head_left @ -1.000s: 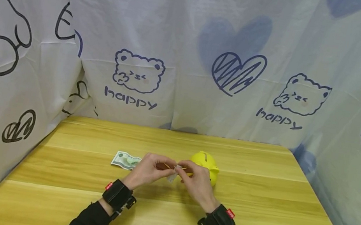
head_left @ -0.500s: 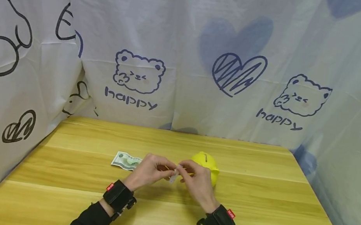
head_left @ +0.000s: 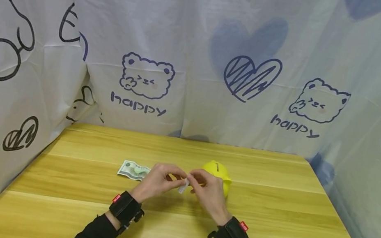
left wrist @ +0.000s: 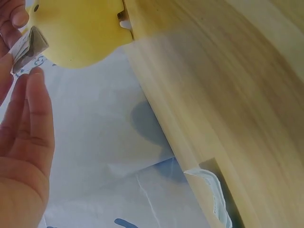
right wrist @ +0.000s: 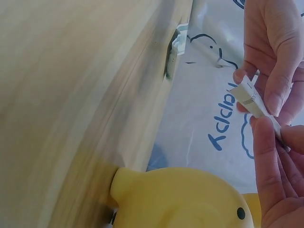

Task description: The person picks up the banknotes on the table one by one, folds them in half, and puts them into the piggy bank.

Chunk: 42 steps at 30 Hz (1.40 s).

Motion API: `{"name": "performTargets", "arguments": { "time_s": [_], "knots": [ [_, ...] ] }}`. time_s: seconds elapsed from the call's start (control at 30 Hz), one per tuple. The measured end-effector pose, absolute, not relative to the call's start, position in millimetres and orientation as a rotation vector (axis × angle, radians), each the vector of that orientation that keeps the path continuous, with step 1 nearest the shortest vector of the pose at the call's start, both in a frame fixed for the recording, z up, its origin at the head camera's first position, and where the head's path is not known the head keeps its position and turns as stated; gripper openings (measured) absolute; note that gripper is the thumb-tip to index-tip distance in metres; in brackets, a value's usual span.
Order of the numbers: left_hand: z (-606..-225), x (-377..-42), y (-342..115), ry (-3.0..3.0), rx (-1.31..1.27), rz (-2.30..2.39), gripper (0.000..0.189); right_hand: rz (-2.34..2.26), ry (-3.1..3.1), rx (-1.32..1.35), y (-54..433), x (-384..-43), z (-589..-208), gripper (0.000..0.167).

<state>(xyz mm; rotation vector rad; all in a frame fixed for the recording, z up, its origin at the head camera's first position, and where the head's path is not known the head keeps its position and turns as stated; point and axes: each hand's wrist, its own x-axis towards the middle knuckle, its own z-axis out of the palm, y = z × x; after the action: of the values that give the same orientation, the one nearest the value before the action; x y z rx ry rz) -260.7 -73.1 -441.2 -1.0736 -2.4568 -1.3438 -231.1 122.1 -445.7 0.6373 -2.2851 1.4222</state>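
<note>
Left hand (head_left: 158, 180): I see thumb and fingertips pinching one end of the slip (right wrist: 250, 99); in its own wrist view, other fingers reach out fairly straight.
Right hand (head_left: 209, 192): thumb and fingertips grasp the other end, just beside the left fingertips.
Slip: folded, pale, printed; on my feed it sits between both hands, raised off the table (head_left: 172, 236), a free part jutting past the fingers.
Bank (head_left: 215, 169): yellow, slot on its upper side, standing behind the right hand, which partly hides it.
Bill (head_left: 131, 170): green and white, on the wood at the left, partly covered by the left hand; the left wrist view shows me it curling upward.
Cloth (head_left: 194, 94): white, hanging around the table, printed with hearts, bears and "happy".
</note>
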Motion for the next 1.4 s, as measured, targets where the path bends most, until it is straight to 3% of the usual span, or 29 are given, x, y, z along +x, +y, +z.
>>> {"name": "performTargets", "arguments": {
  "time_s": [0.4,0.8,1.4],
  "knots": [
    [-445,-259,-71,-2.482,-1.079,-1.451,0.013,1.454,-2.301,0.611,122,-230,-447,0.017],
    [-445,-259,-71,-2.51,-1.08,-1.419,0.005,1.434,-2.28,0.558,122,-230,-447,0.014],
    [-447,-258,-69,-2.551,-1.133,-1.431,0.016,1.593,-2.271,0.38,118,-224,-432,0.018]
  ]
}}
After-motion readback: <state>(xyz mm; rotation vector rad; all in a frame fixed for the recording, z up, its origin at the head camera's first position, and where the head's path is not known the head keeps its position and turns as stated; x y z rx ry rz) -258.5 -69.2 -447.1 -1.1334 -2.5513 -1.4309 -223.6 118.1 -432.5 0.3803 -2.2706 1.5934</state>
